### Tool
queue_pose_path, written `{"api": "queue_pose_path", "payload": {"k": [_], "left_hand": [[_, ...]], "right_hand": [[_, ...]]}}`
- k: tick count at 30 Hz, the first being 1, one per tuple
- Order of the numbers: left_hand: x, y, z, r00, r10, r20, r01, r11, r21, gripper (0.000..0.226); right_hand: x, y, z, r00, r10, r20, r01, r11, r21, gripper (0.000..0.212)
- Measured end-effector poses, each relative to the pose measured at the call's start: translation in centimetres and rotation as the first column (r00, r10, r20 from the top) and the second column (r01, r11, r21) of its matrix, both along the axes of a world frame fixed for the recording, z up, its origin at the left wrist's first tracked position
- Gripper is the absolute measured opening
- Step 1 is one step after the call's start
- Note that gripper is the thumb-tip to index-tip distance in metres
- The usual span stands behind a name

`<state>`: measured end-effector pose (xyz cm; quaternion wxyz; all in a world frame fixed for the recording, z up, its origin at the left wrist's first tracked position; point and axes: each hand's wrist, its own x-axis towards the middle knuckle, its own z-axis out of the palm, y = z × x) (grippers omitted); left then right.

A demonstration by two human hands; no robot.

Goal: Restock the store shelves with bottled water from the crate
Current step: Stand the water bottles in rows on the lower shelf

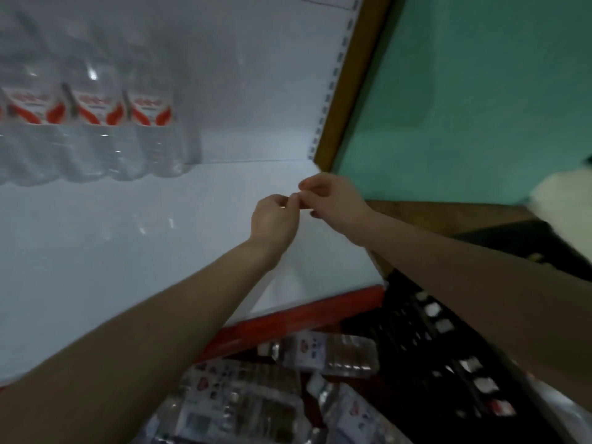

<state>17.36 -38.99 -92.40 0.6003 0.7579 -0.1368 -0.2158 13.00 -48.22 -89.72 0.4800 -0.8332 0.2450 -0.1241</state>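
Now the left hand (272,219) and right hand (333,200) meet mid-frame over the shelf (128,251), fingers curled, tips touching, holding what, if anything, I cannot tell, while bottles (96,136) stand packed upper left, probably to fill from that side, and more lie in the crate (432,347) at the bottom.

The person's left forearm (179,318) and right forearm (464,261) are bare along all the length that shows, each narrowing to a slim wrist and a bare left hand (274,217) and right hand (334,197), whose fingers (310,184) are too blurred for finer detail.
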Motion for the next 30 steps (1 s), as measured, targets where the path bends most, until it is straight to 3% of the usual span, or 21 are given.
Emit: {"api": "queue_pose_path", "payload": {"k": [4, 9, 13, 18, 22, 24, 26, 28, 30], "left_hand": [[-5.4, -3.3, 3.2, 0.959, -0.28, -0.053, 0.28, 0.96, -0.013, 0.029], [-12.8, -6.5, 5.3, 0.852, -0.523, -0.004, 0.523, 0.852, -0.021, 0.025], [-18.1, -8.7, 6.0, 0.731, -0.682, -0.013, 0.681, 0.73, 0.061, 0.029], [-24.9, -11.4, 5.3, 0.653, -0.757, -0.025, 0.745, 0.636, 0.202, 0.026], [-29.5, -13.4, 2.6, 0.578, -0.811, -0.096, 0.781, 0.515, 0.352, 0.03], [-31.0, -13.9, 1.4, 0.56, -0.815, -0.147, 0.79, 0.472, 0.391, 0.038], [-31.9, -14.2, 0.7, 0.528, -0.832, -0.169, 0.798, 0.418, 0.434, 0.031], [-32.3, -14.3, 0.1, 0.528, -0.834, -0.161, 0.792, 0.415, 0.449, 0.032], [-32.3, -14.3, 0.0, 0.514, -0.844, -0.152, 0.796, 0.403, 0.452, 0.026]], "right_hand": [[-8.2, -2.9, 3.4, 0.995, -0.1, -0.008, 0.099, 0.992, -0.082, 0.021], [-17.8, -6.1, 6.1, 0.96, -0.279, 0.029, 0.28, 0.959, -0.047, 0.01], [-25.3, -9.1, 5.6, 0.947, -0.299, -0.119, 0.294, 0.954, -0.057, 0.021], [-34.0, -11.9, 2.6, 0.862, -0.255, -0.438, 0.181, 0.962, -0.204, 0.016], [-38.0, -11.5, -1.1, 0.706, -0.241, -0.666, 0.066, 0.959, -0.277, 0.035], [-39.1, -10.9, -2.6, 0.659, -0.233, -0.716, -0.001, 0.951, -0.31, 0.042], [-39.6, -10.3, -3.6, 0.656, -0.231, -0.718, -0.086, 0.923, -0.375, 0.054], [-39.8, -9.9, -4.1, 0.647, -0.252, -0.72, -0.104, 0.906, -0.411, 0.063], [-39.7, -9.8, -4.0, 0.648, -0.271, -0.712, -0.084, 0.904, -0.42, 0.057]]}}
